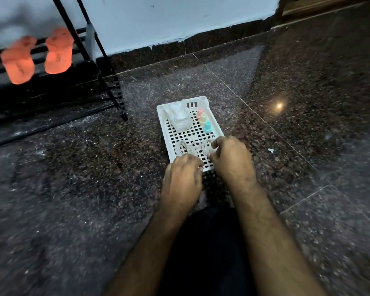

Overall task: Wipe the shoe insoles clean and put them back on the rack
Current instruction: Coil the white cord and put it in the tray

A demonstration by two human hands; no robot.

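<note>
Left hand: back up, knuckles raised, fingers curled down at the near end of the white perforated plastic tray; fingertips are hidden under the hand, so whether they pinch anything I cannot tell.
Right hand: back up, just beside the left hand, fingers and thumb curled and pinching the coils of thin white cord that lie on the near part of the tray.
Forearms: both bare, reaching forward from the bottom of the view, converging towards the tray; a dark-clothed lap shows between them.
Tray: flat on the floor, long side running away from the person, slightly angled to the right.
Tray contents, far end: a crumpled clear plastic bag on the left; along the right wall a row of three small pastel plastic caps, pink, yellow-green and blue, touching one another.
Floor: dark speckled polished stone floor, with a small bright light reflection to the right of the tray.
Insoles: two orange foam shoe insoles, side by side and well apart from the hands, draped over the bars of the black metal shoe rack at the upper left; blurred.
Wall: pale painted wall behind the rack, with a dark stone skirting below it.
</note>
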